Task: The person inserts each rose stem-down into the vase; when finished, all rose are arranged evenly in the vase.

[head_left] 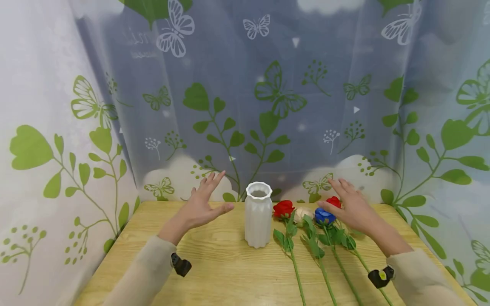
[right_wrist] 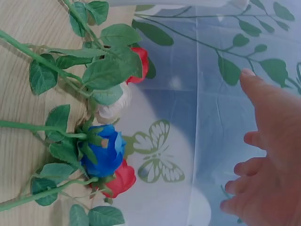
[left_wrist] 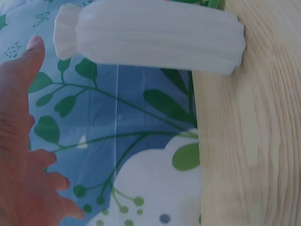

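1. The white vase (head_left: 258, 225) stands upright on the bench (head_left: 218, 272), left of the flowers. The head view alone looks down into its scalloped mouth, showing the shaded inner wall; the left wrist view gives its ribbed side from narrow neck to base.
2. Four artificial roses lie on the bench at the vase's right: a red rose (head_left: 283, 209) nearest it, then a cream rose (head_left: 303, 215), a blue rose (head_left: 324, 216) and a second red rose (head_left: 334, 201). All lie outside the vase, and their green stems run past the lower edge of the head view.
3. The right wrist view shows the green leaves (right_wrist: 115, 68) close up and the blue bloom from its stem side; the vase appears there only as a pale strip at the top.
4. The left hand (head_left: 203, 204) is wide, thumb apart from the fingers, unloaded. It is near the vase, and both the head and left wrist views show a gap between.
5. The right hand (head_left: 354, 208) is also wide and unloaded. In the head view it overlaps the farther red rose; the right wrist view shows it apart from the blooms.
6. Each wrist carries a small black camera, the left camera (head_left: 181, 264) and the right camera (head_left: 380, 277), beside beige sleeves (head_left: 147, 272).
7. Behind the bench hangs a blue-grey curtain (head_left: 229, 55) printed with leaves and butterflies.
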`<state>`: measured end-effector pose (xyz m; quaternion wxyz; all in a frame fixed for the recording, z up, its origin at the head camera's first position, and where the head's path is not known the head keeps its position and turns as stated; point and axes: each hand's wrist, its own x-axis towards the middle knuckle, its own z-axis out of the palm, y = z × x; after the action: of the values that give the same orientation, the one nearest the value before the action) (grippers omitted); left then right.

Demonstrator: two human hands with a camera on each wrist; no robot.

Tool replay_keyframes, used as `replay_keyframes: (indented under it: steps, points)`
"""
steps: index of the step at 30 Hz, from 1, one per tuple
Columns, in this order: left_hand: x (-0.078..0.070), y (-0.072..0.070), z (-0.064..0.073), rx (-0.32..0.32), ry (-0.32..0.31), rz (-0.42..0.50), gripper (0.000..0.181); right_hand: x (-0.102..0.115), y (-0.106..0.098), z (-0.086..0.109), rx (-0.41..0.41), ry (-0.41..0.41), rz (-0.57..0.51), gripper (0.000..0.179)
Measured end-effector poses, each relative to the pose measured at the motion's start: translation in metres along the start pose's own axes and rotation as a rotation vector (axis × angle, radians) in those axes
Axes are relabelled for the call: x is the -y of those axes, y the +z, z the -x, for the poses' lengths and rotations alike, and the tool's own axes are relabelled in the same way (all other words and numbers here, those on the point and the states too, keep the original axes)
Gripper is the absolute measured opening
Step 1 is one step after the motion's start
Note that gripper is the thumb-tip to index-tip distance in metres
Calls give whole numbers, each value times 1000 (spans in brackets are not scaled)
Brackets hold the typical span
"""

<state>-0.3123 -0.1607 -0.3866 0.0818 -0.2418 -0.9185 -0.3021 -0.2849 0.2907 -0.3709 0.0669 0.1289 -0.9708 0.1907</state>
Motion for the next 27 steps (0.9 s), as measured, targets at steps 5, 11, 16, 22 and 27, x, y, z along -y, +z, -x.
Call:
replay_keyframes:
  steps: [5, 11, 16, 22, 27]
  points:
    - [-5, 7, -3, 2, 30, 91, 97, -13, -5, 8, -18, 39, -86, 89]
    - [-9, 18, -4, 38, 10, 189, 102, -36, -16, 24, -118, 85, -64, 77]
    - [-13, 25, -5, 77, -40, 265, 106, -62, -20, 37, -156, 112, -171, 74]
    - [-17, 32, -12, 116, 36, 394, 110, -96, -19, 51, -184, 142, -346, 69]
    - [-23, 39, -17, 154, 74, 541, 112, -120, -17, 63, -145, 189, -482, 71]
